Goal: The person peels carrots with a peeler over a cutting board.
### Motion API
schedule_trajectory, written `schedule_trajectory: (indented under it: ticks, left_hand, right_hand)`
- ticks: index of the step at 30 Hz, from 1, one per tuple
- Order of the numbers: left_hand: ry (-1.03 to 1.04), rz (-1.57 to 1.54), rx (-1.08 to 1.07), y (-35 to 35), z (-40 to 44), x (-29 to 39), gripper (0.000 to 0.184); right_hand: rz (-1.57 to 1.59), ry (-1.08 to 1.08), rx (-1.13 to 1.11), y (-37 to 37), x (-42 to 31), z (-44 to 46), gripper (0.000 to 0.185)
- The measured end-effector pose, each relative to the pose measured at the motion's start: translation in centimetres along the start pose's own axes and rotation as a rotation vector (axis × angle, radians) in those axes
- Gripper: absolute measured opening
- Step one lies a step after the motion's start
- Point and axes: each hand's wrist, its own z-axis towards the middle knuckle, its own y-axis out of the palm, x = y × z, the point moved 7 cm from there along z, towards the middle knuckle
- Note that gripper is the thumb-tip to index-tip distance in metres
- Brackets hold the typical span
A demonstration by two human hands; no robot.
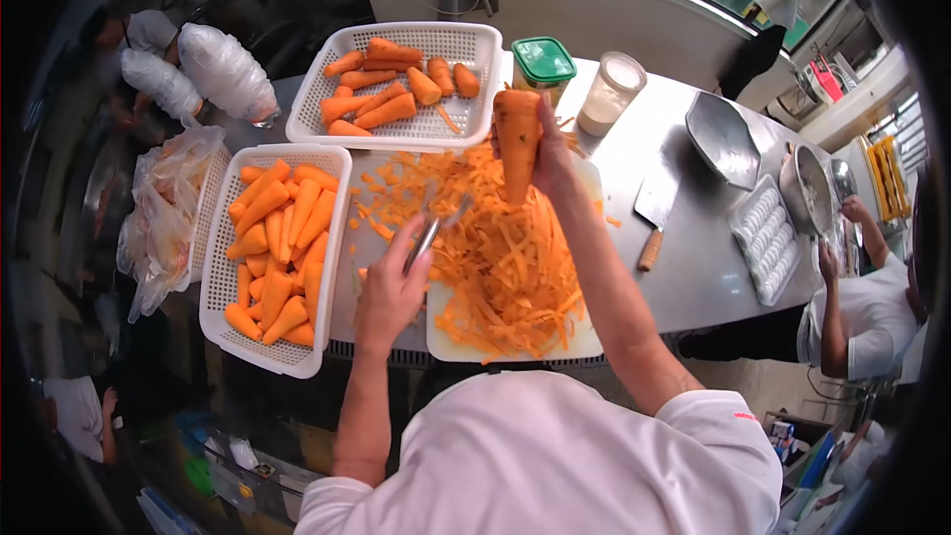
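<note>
My left hand [391,282] is closed around the handle of a metal peeler [426,241], whose head is smeared by motion. In my right hand [551,151] is a large carrot [517,144], thick end up and tip pointing down, with dark marks on its skin. The peeler is to the left of the carrot, apart from it. Below both hands, a heap of orange carrot peelings [515,277] covers most of a white cutting board [441,337]. Smooth, bright carrots [280,238] fill a white basket [332,317] on the left.
A second white basket [475,40] at the back holds rougher carrots [391,109]. Behind the board stand a green-lidded tub [543,59] and a clear container [612,91]. A cleaver [658,196], a metal tray [723,139] and a co-worker [862,307] are on the right.
</note>
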Motion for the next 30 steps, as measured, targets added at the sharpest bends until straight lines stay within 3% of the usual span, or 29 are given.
schedule_trajectory:
  ticks: [3, 5, 6, 9, 11, 13, 14, 18, 19, 20, 21, 22, 24, 25, 27, 28, 29, 30]
  left_hand:
    - [0.435, -0.031, 0.259, 4.4, 4.7, 4.8, 0.037]
    - [0.326, 0.021, 0.166, 7.7, 6.4, 5.9, 0.037]
    - [0.215, 0.07, 0.073, 9.2, 6.8, 5.7, 0.037]
    - [0.38, 0.09, 0.234, 10.6, 2.4, 6.4, 0.038]
    - [0.373, 0.069, 0.204, 10.7, -0.3, 6.7, 0.04]
    - [0.328, 0.127, 0.161, 11.4, -1.9, 5.9, 0.042]
    - [0.229, 0.08, 0.151, 11.9, -1.8, 5.2, 0.035]
    - [0.223, 0.091, 0.214, 14.0, 1.0, 1.4, 0.033]
    - [0.065, -0.205, 0.123, 14.4, 1.8, -1.1, 0.031]
    - [-0.089, -0.497, 0.031, 14.9, 2.1, -3.4, 0.03]
    - [-0.09, -0.492, 0.043, 13.9, 2.3, -3.4, 0.03]
    - [-0.135, -0.641, 0.086, 12.8, 2.0, -3.2, 0.027]
    - [-0.202, -0.852, 0.141, 11.2, 1.5, -2.8, 0.022]
    - [-0.205, -0.852, 0.137, 10.8, 1.6, -3.5, 0.022]
    - [-0.284, -0.663, 0.164, 10.5, 1.8, -6.2, 0.022]
    - [-0.206, -0.358, 0.206, 10.2, 2.1, -6.6, 0.027]
    - [-0.204, -0.358, 0.207, 10.5, 2.3, -7.5, 0.027]
    - [-0.088, -0.063, 0.271, 10.3, 2.6, -7.6, 0.029]
  right_hand:
    - [0.131, -0.068, 0.157, 1.1, 2.2, -4.3, 0.065]
    - [0.265, -0.16, 0.342, -1.0, 3.1, -5.4, 0.062]
    - [0.304, -0.128, 0.273, -0.6, 2.8, -6.1, 0.058]
    - [0.266, -0.175, 0.368, -1.2, 1.9, -8.5, 0.055]
    - [0.311, -0.14, 0.443, -3.0, 1.9, -9.4, 0.053]
    - [0.126, -0.198, 0.353, -5.3, 0.9, -8.4, 0.051]
    - [0.105, -0.206, 0.428, -5.9, 1.3, -8.5, 0.048]
    - [0.079, -0.303, 0.436, -8.1, 2.5, -8.6, 0.035]
    - [0.076, -0.29, 0.428, -8.2, 2.6, -9.2, 0.035]
    - [-0.134, -0.265, 0.437, -8.1, 2.5, -9.8, 0.033]
    - [-0.344, -0.245, 0.441, -7.5, 2.3, -10.1, 0.034]
    - [-0.341, -0.239, 0.435, -6.5, 2.3, -10.8, 0.034]
    - [-1.016, -0.209, 0.322, -3.8, 1.7, -12.1, 0.052]
    - [-1.015, -0.208, 0.327, -3.6, 1.9, -12.1, 0.052]
    - [-1.488, -0.13, 0.336, -2.4, 2.3, -11.4, 0.063]
    - [-1.457, -0.096, 0.318, -2.3, 2.6, -10.9, 0.068]
    - [-1.458, -0.099, 0.318, -2.2, 2.6, -10.6, 0.068]
    - [-1.481, -0.075, 0.317, -2.1, 2.7, -10.4, 0.067]
